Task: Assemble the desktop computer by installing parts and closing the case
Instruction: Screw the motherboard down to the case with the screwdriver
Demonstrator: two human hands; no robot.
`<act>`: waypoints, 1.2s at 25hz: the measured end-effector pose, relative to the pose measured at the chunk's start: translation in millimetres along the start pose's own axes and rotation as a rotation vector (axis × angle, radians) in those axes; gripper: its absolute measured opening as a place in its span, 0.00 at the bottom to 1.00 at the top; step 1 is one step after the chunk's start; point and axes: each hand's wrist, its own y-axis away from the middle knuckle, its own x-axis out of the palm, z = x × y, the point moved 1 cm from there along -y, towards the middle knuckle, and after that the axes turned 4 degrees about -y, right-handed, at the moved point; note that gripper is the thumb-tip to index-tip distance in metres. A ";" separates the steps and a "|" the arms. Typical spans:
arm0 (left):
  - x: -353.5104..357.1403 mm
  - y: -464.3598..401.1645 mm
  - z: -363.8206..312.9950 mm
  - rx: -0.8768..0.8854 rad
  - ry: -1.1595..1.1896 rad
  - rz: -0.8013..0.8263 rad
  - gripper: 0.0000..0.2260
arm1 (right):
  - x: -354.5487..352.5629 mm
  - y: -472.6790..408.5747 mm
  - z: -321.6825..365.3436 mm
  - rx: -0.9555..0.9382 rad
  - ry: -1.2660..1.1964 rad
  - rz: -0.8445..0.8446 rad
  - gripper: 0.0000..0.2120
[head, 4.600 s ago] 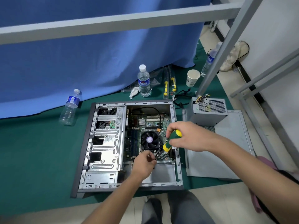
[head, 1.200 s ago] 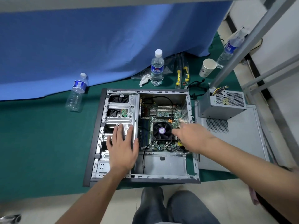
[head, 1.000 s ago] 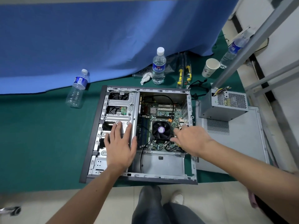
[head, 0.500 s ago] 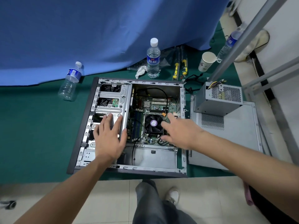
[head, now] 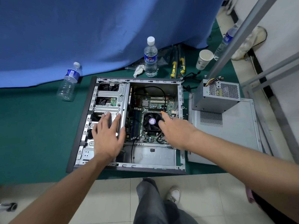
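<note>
**Hands inside the open desktop case**

Nearest the camera, a trouser leg point(head: 150, 206) and a pale shoe point(head: 174, 194) stand on the tiled floor. Just beyond, the open computer case point(head: 80, 135) lies on its side on the green mat point(head: 32, 126). The left hand point(head: 107, 136) rests flat on the metal drive cage point(head: 111, 101), fingers straight and spread, holding nothing. The right hand point(head: 175, 130) reaches over the motherboard point(head: 155, 102) beside the CPU cooler fan point(head: 152, 121), index finger extended – whether it holds anything cannot be told.

Right of the case, the power supply unit point(head: 215, 96) sits on the detached side panel point(head: 226, 135). Farther back stand a water bottle point(head: 150, 57) with a blue label in Chinese characters – too small to read – then a paper cup point(head: 204, 59), two yellow-handled tools point(head: 178, 65) and a second bottle point(head: 69, 81) against the blue curtain point(head: 97, 29).
</note>
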 end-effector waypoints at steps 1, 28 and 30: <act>0.3 0.0 -0.2 -0.001 0.000 -0.002 0.27 | -2.0 1.8 0.1 -0.034 -0.003 0.019 0.12; 6.2 -0.2 1.8 0.008 0.000 -0.031 0.26 | -8.5 2.4 -10.6 -0.026 0.128 -0.036 0.10; 6.0 -0.3 1.8 0.006 -0.001 -0.033 0.26 | -5.8 1.1 -14.6 -0.028 0.118 0.046 0.14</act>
